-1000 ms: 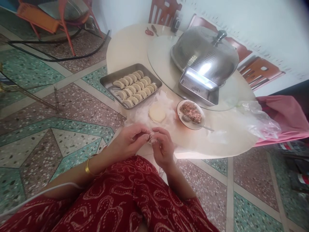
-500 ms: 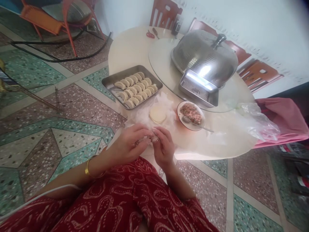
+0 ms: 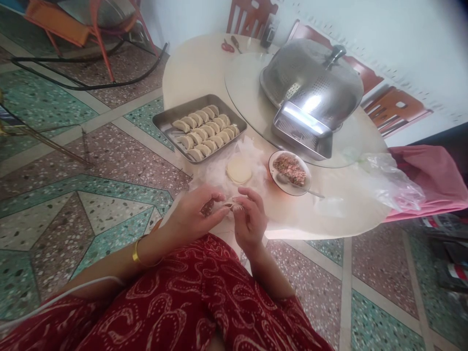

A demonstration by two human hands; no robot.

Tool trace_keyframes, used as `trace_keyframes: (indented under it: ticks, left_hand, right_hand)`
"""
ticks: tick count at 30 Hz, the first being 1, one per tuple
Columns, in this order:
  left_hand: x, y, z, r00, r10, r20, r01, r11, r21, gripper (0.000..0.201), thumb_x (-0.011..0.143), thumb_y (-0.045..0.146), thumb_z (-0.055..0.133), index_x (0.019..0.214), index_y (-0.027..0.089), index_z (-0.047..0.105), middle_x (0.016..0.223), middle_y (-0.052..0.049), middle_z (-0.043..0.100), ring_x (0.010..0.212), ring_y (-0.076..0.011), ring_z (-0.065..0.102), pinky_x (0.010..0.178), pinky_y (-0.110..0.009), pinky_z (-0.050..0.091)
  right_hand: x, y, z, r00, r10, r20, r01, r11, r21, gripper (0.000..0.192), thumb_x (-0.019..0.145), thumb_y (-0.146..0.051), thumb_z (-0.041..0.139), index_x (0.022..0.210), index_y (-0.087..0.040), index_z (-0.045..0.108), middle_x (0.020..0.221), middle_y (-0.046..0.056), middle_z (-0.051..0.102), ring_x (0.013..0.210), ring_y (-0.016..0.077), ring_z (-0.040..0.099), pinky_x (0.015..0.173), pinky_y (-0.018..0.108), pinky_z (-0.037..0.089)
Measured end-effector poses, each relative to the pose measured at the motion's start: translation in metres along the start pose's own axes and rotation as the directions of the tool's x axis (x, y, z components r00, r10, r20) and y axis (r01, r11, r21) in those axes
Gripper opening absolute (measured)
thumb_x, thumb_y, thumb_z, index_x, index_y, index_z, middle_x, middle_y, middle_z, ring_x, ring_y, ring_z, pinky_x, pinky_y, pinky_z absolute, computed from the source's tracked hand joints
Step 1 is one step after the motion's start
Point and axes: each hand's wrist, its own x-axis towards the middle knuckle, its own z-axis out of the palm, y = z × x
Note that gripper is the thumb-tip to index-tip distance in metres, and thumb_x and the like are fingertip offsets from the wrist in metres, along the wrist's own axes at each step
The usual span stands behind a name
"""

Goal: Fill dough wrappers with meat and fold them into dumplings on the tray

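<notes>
Head view: you sat at the table's (image 3: 340,214) near edge.
Left hand (image 3: 192,217): cupped the half-folded dumpling (image 3: 219,206).
Right hand (image 3: 250,219): pinched its edge.
Beyond: wrapper stack (image 3: 239,170), filling plate (image 3: 290,170).
Farther left: tray (image 3: 164,123) of dumplings.

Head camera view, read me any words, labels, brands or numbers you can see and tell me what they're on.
None can be read.
The dark container at the far table edge: any label too small and blurred.
The items on the floor at right: red and white markings, too blurred.
The metal tray, plate and metal cover: no print.
</notes>
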Motion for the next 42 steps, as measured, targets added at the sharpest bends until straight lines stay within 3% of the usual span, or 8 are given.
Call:
trace_keyframes:
  ticks: [7,12,16,25,29,37,39,42]
  left_hand:
    - [0.006,0.003,0.005,0.990,0.138,-0.042,-0.139,0.990,-0.029,0.005,0.087,0.016,0.059,0.083,0.018,0.058,0.076,0.000,0.065,0.070,-0.0114,0.061,0.064,-0.023,0.049]
    - [0.007,0.006,0.005,0.986,0.155,-0.062,-0.158,0.987,-0.037,0.006,0.085,0.015,0.059,0.090,0.019,0.061,0.085,-0.003,0.070,0.078,-0.0141,0.065,0.070,-0.026,0.053]
    - [0.008,0.004,0.007,0.987,0.148,-0.069,-0.148,0.989,0.003,0.005,0.085,0.020,0.061,0.090,0.019,0.061,0.081,-0.002,0.069,0.072,-0.0128,0.063,0.064,-0.024,0.051]
    - [0.012,0.003,0.010,0.957,0.259,-0.129,-0.248,0.964,0.100,0.003,0.087,0.017,0.060,0.085,0.018,0.059,0.078,-0.003,0.066,0.073,-0.0142,0.061,0.066,-0.025,0.051]
    - [0.007,-0.001,0.008,0.966,0.224,-0.133,-0.209,0.971,0.114,0.012,0.086,0.026,0.065,0.094,0.018,0.061,0.082,-0.004,0.069,0.069,-0.0132,0.061,0.065,-0.025,0.051]
    - [0.003,-0.005,0.005,0.979,0.163,-0.123,-0.158,0.986,0.046,0.006,0.087,0.023,0.062,0.084,0.019,0.063,0.079,-0.002,0.067,0.069,-0.0121,0.060,0.064,-0.023,0.049]
    - [0.004,-0.004,0.005,0.993,0.081,-0.082,-0.084,0.996,-0.030,0.013,0.085,0.027,0.064,0.096,0.019,0.064,0.085,-0.003,0.067,0.073,-0.0131,0.060,0.066,-0.024,0.049]
    - [0.005,-0.006,0.010,0.990,-0.131,0.052,0.139,0.969,-0.203,0.033,0.082,0.033,0.066,0.111,0.019,0.062,0.094,-0.004,0.066,0.073,-0.0127,0.057,0.065,-0.024,0.048]
  right_hand:
    - [0.000,-0.001,-0.002,1.000,0.003,0.018,-0.003,1.000,-0.008,0.015,0.093,-0.018,0.051,0.102,-0.023,0.062,0.113,0.008,0.063,0.101,0.0181,0.067,0.081,0.035,0.061]
    - [0.003,0.000,-0.001,1.000,0.018,-0.016,-0.018,1.000,0.007,0.014,0.093,-0.018,0.051,0.101,-0.023,0.062,0.110,0.007,0.064,0.105,0.0186,0.066,0.086,0.037,0.060]
    - [0.003,0.000,-0.001,1.000,0.019,-0.006,-0.019,1.000,0.006,0.015,0.094,-0.020,0.050,0.102,-0.023,0.062,0.111,0.007,0.064,0.104,0.0187,0.066,0.086,0.038,0.060]
    - [0.000,-0.001,-0.003,0.998,0.043,0.042,-0.045,0.998,0.047,0.024,0.094,-0.018,0.049,0.112,-0.024,0.062,0.117,0.008,0.063,0.110,0.0185,0.064,0.092,0.038,0.059]
    - [0.001,0.002,-0.003,0.998,0.062,0.013,-0.063,0.995,0.072,0.024,0.094,-0.017,0.048,0.113,-0.025,0.062,0.118,0.008,0.063,0.111,0.0183,0.064,0.093,0.039,0.059]
    - [0.000,0.004,-0.001,0.994,0.108,0.030,-0.111,0.988,0.111,0.021,0.095,-0.020,0.049,0.109,-0.024,0.065,0.118,0.007,0.064,0.111,0.0182,0.064,0.092,0.037,0.058]
    - [0.002,0.004,-0.002,0.987,0.149,0.058,-0.156,0.975,0.156,0.020,0.095,-0.022,0.050,0.108,-0.025,0.065,0.117,0.007,0.064,0.111,0.0177,0.064,0.093,0.037,0.057]
    - [0.010,0.004,-0.007,0.968,0.179,0.173,-0.214,0.954,0.209,0.021,0.097,-0.026,0.049,0.111,-0.028,0.064,0.119,0.006,0.063,0.114,0.0176,0.062,0.098,0.039,0.055]
